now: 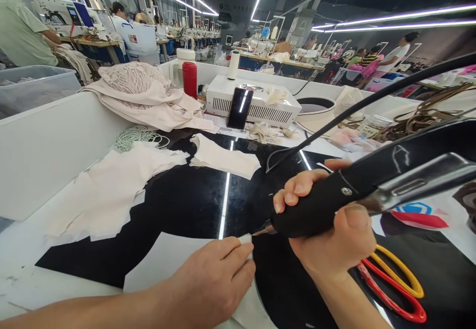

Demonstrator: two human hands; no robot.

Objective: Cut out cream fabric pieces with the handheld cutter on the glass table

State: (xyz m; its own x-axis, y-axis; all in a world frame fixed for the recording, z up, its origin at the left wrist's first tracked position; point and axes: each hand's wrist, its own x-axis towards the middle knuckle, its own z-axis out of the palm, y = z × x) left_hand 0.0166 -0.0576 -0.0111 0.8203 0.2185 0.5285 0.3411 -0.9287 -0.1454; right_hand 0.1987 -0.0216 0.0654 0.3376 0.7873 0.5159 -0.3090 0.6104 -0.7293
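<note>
Right hand [330, 220] closes around a black corded handheld tool [316, 215], its pointed metal tip [265, 229] just beside the small pale piece [246, 240] that the left hand [223, 277] pinches at the white sheet's [159, 262] edge. From that tip, bare black surface [189, 200] opens toward eleven o'clock, reaching a cut-fabric stack [225, 156]; layered fabric [107, 190] lies between nine and ten, red and yellow looped handles [397, 288] near four.

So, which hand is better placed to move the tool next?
Probably the right hand: it grips the black tool, whose tip points toward the left hand, which is busy pinching the white piece.
</note>
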